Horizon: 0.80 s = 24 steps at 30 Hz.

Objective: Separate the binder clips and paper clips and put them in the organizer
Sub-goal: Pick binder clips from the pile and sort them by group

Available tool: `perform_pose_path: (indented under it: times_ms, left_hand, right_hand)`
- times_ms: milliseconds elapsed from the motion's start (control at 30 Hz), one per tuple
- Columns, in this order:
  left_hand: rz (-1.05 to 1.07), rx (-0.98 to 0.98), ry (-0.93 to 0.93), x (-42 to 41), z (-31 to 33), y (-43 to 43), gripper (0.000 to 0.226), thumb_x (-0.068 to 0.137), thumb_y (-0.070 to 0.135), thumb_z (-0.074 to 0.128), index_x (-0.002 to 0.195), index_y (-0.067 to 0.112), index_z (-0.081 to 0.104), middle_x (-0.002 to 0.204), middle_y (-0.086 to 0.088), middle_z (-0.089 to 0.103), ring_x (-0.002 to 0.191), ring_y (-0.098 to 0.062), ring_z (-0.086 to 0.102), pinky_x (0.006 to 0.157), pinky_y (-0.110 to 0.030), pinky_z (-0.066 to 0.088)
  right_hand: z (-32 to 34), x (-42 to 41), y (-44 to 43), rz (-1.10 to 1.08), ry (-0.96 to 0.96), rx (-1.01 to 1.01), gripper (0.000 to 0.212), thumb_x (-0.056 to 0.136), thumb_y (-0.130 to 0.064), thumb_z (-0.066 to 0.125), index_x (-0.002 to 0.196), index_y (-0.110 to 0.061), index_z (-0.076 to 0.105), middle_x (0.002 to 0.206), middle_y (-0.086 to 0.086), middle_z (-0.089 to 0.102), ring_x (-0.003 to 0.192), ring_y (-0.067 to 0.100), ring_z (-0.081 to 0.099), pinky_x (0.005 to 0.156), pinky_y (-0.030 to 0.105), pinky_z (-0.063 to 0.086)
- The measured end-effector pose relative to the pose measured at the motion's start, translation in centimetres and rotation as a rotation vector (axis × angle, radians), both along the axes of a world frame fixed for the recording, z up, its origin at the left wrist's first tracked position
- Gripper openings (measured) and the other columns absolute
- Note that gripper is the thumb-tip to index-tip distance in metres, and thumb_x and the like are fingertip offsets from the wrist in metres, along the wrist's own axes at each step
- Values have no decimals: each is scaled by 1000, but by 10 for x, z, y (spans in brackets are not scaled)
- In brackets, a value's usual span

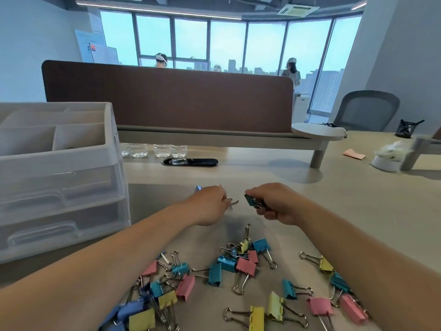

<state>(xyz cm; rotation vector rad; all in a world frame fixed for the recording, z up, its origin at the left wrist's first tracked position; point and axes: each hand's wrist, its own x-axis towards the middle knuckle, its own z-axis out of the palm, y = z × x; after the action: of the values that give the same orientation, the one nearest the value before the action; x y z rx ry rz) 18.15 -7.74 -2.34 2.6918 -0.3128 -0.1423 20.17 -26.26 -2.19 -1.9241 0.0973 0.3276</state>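
Scattered pastel metal binder clips (238, 271) lie at 6 o'clock on the beige desk (334, 199). Beyond them, the left hand (210, 206) pinches a small silver wire clip (232, 203), and the right hand (274, 204) curls round a teal binder clip (250, 201). The white plastic drawer organizer (59, 158) stands at 9 o'clock. The wall poster (105, 53) at 11 o'clock has writing too small to read.

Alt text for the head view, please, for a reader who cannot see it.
Above a desk, the left hand pinches small metal clips while the right hand grips a teal binder clip. Coloured binder clips lie scattered nearer the camera, and a white drawer organizer stands at the left.
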Motion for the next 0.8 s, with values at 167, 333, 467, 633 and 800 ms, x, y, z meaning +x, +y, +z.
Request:
perform_pose_path:
  times_ms: [167, 333, 467, 633, 800]
  left_hand:
    - [-48, 44, 29, -3, -1, -3, 34, 104, 26, 41, 73, 15, 50, 87, -11, 55, 62, -12, 44, 53, -28, 29]
    - [-73, 67, 35, -9, -3, -8, 32, 104, 27, 41, 75, 15, 51, 86, -8, 55, 63, -11, 45, 52, -26, 28]
    - [-89, 79, 49, -13, -7, -11, 23, 103, 30, 41, 97, 15, 57, 89, -3, 54, 68, -8, 45, 56, -24, 33]
    - [-109, 164, 39, -18, -16, -8, 21, 100, 38, 46, 109, 21, 56, 102, 2, 58, 92, -16, 55, 81, -34, 48]
    - [-151, 182, 7, -33, -12, -16, 28, 101, 35, 48, 117, 16, 59, 112, -1, 59, 89, -12, 51, 69, -25, 38]
  right_hand:
    - [-5, -2, 5, 243, -304, -494, 20, 87, -25, 71, 90, -6, 67, 76, 3, 62, 64, 14, 54, 56, 23, 43]
    - [-5, -5, 3, 348, -456, -749, 18, 82, -25, 76, 87, -17, 61, 88, -2, 61, 72, 12, 54, 60, 22, 44]
    - [-11, -6, -3, 333, -461, -765, 20, 83, -29, 76, 88, -17, 61, 87, -4, 60, 74, 11, 52, 62, 23, 43]
    - [-13, -12, -5, 363, -430, -798, 15, 94, -30, 63, 92, -15, 66, 89, -5, 62, 81, 12, 57, 70, 26, 46]
    - [-10, -27, -7, 341, -352, -710, 35, 103, -35, 45, 96, -11, 70, 72, -6, 57, 62, 9, 52, 64, 27, 42]
